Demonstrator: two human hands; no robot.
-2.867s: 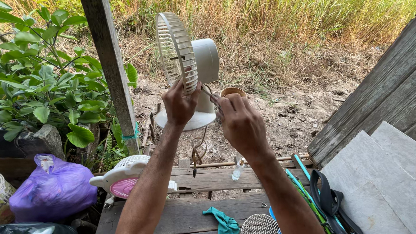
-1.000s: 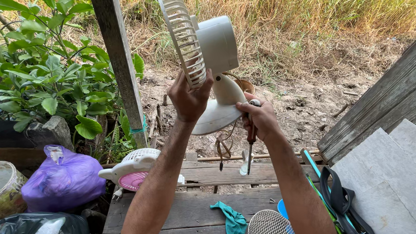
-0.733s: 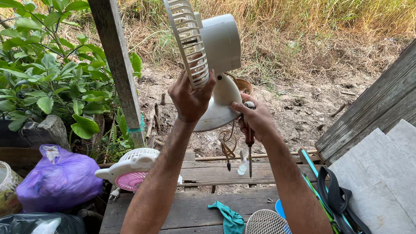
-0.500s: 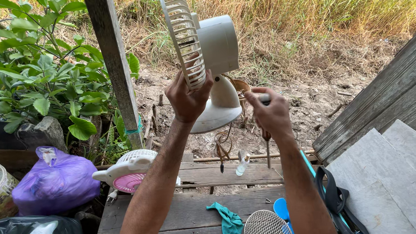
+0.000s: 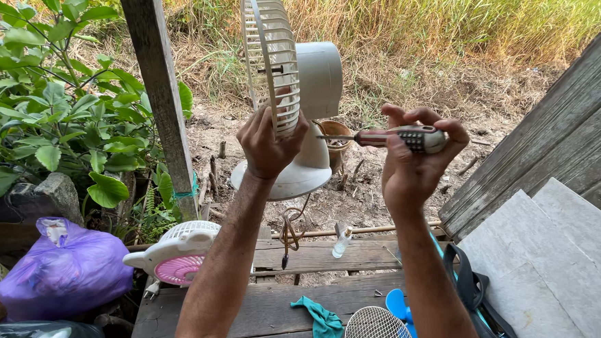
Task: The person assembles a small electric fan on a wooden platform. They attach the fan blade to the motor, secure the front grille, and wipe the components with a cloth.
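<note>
**A fan held high, and a sharp tool close by**

Going from left to right: far left sits a purple bag point(image 5: 62, 270), tied at the top, with a green leafy bush point(image 5: 51, 127) behind it. Near them lies a small pink-and-white fan point(image 5: 181, 251) on the wooden deck point(image 5: 253, 308). A grey wooden post point(image 5: 160, 101) stands up just left of the raised arms.

The left hand point(image 5: 268, 146) holds the white fan point(image 5: 297, 114) up in the air. Its fingers are clamped on the back grille, near the bottom. The fan's round base tilts away, and its cord point(image 5: 290, 235) dangles down toward the deck.

I think the fan could slip. One hand carries all of it, and only thin grille bars are in the grip. The hanging cord could also catch on the boards.

The right hand point(image 5: 413, 163) is closed tight around a screwdriver point(image 5: 395, 138). Its metal tip points left, close to the fan's neck. A slip could poke the other hand or scratch the plastic.

Lower down lie a teal rag point(image 5: 322, 322), a round wire grille point(image 5: 377, 329) and a blue fan blade point(image 5: 398, 304). These sit right under the arms, so the fan has little room to be set down. Far right lean grey boards point(image 5: 559, 258) and a wooden wall point(image 5: 559, 128).
</note>
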